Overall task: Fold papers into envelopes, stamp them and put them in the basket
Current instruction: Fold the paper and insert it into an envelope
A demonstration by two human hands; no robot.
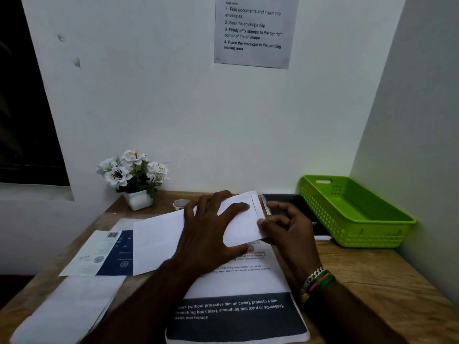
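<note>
Wooden desk [372, 274], left hand [211, 234] covering envelope [246, 219]

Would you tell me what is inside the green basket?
The green basket shows only its bare floor and perforated walls; no envelopes are visible. Its near wall hides the closest strip of floor.

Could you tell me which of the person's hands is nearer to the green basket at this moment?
The right hand. It pinches the white envelope's right edge, just left of the green basket. The left hand presses flat on the envelope, farther left.
</note>
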